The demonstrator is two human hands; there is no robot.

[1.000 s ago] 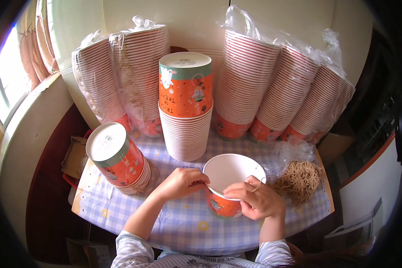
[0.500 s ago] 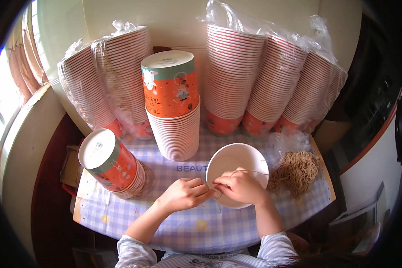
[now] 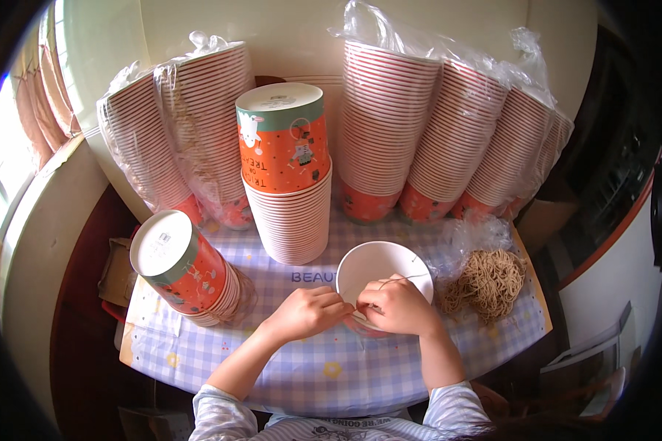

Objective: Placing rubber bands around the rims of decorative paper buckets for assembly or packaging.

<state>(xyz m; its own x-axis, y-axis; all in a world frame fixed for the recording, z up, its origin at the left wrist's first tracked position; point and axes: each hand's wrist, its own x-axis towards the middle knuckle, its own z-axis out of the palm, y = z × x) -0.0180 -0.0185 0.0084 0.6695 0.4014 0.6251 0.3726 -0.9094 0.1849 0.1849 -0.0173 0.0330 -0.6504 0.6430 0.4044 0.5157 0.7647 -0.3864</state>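
A white-lined paper bucket (image 3: 360,268) stands mouth up and slightly tilted at the table's near right; a little of its orange outside shows below my hands. My left hand (image 3: 310,314) is closed in a pinch at its near-left rim. Just inside that rim, my right hand (image 3: 396,307) is closed with its fingertips against the left ones. A thin tan cord (image 3: 397,278) passes by the right knuckles toward the bucket's far-right wall. Both hands seem to pinch this cord, though the fingers mostly hide it between them.
Right of the bucket lies a heap of tan cords (image 3: 493,283) beside a crumpled clear bag (image 3: 478,239). A tall bucket stack (image 3: 287,220) stands mid-table, a shorter upturned stack (image 3: 191,268) at left. Several plastic-wrapped stacks (image 3: 386,125) line the back. A checked cloth (image 3: 272,375) covers the table.
The bucket has tipped, so its mouth looks narrower and its near outside wall now shows. My hands have shifted slightly, still together at the near rim.
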